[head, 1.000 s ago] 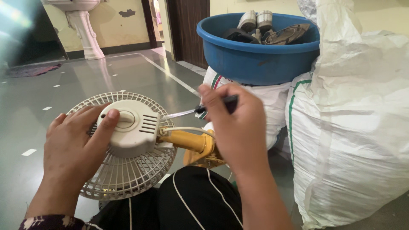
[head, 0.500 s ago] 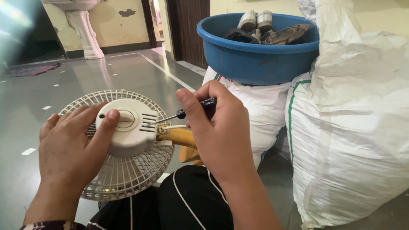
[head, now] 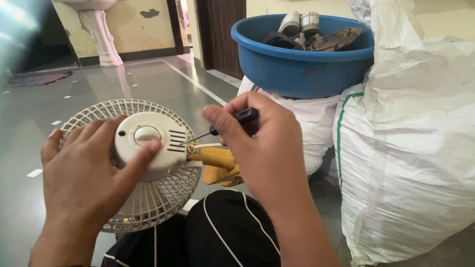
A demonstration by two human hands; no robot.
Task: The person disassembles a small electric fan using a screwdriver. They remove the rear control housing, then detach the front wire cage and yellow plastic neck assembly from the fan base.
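A small cream table fan (head: 148, 143) rests across my lap, its round wire grille facing away and its motor housing toward me. My left hand (head: 86, 178) grips the housing and grille, thumb lying along the housing's lower edge. My right hand (head: 262, 148) holds a black-handled screwdriver (head: 232, 122). Its metal tip touches the vent slots on the housing's right side. A yellow neck and stand (head: 215, 160) stick out to the right of the housing, with a white cord running over them.
A blue plastic tub (head: 297, 64) of fan parts sits on white woven sacks (head: 410, 148) at the right. Grey glossy floor (head: 99, 84) stretches left. A white pedestal (head: 99, 34) stands by the far wall, next to a dark door (head: 222, 29).
The screwdriver came left from above the yellow neck until its tip met the housing vents. My left thumb slid from the centre knob to the housing's lower edge. The fan tilted slightly.
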